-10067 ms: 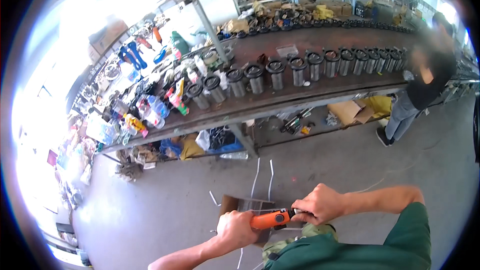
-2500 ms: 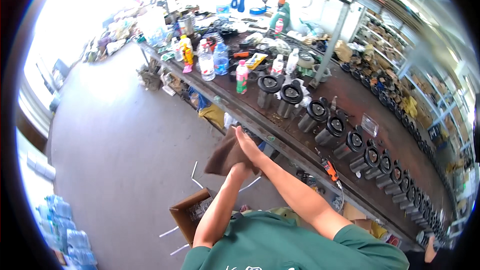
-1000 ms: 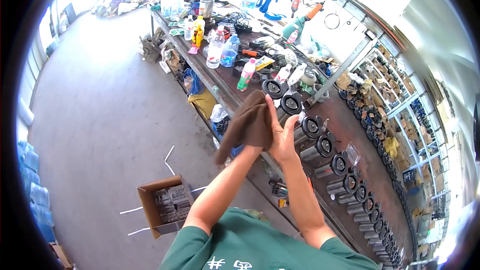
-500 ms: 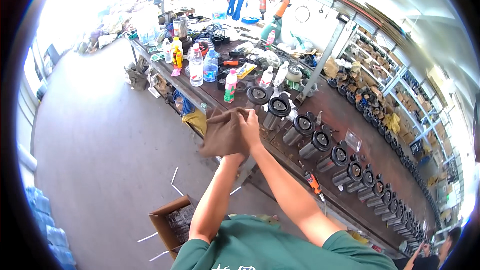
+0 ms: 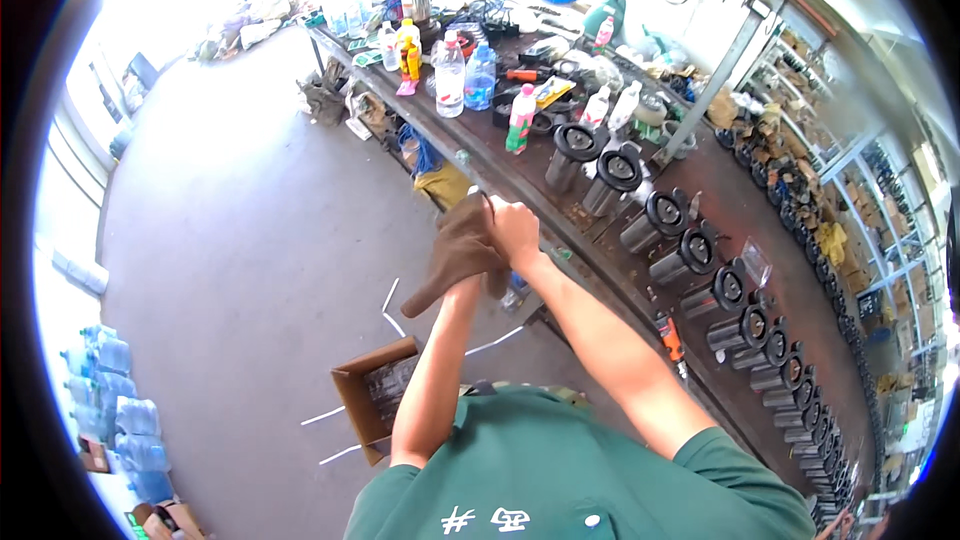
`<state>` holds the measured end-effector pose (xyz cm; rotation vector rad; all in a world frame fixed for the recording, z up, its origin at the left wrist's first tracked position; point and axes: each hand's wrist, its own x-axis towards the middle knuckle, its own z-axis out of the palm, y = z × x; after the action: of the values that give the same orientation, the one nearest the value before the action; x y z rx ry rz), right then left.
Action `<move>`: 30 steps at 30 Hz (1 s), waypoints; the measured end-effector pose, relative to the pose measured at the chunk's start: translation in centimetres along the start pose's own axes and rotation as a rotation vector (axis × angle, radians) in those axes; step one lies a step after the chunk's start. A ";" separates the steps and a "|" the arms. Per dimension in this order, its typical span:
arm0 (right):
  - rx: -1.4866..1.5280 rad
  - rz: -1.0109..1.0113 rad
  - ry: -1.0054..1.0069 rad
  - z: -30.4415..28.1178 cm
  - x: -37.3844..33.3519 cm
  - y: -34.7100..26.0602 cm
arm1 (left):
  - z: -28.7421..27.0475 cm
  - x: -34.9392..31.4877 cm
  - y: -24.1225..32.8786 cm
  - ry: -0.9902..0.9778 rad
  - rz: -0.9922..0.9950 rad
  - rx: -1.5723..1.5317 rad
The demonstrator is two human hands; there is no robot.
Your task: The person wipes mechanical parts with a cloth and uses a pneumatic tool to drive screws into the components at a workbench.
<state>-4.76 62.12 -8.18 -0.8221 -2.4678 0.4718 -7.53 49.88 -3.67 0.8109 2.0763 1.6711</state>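
Note:
A crumpled brown cloth (image 5: pixel 455 250) hangs in front of me, just off the near edge of the workbench. My right hand (image 5: pixel 514 230) is closed on its upper right side, fingers curled into the fabric. My left forearm runs up under the cloth, which covers my left hand, so those fingers are hidden. One narrow end of the fabric droops toward the lower left. On the bench, a row of dark metal cylinders with black round lids (image 5: pixel 690 252) stretches away to the right. An orange and black hand tool (image 5: pixel 670 338) lies beside them.
Several plastic bottles stand on the bench, among them a clear one (image 5: pixel 449 82) and a pink-capped one (image 5: pixel 520 122). An open cardboard box (image 5: pixel 352 402) sits on the floor. Blue-tinted water jugs (image 5: pixel 140 435) are stacked at left. A metal post (image 5: pixel 715 90) rises from the bench.
My view has shifted, so bench and box appear farther right. The cloth has moved away from the bench-top cylinders and is bunched lower around my left hand; my right hand keeps its hold.

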 end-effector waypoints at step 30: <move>-0.027 0.953 -0.261 -17.9 -31.2 36.9 | 35.6 -8.3 -11.2 -0.896 0.860 0.577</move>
<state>43.80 73.42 -21.16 -2.0483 -2.1450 0.9021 17.83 70.36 -23.71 2.3380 1.5657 0.6204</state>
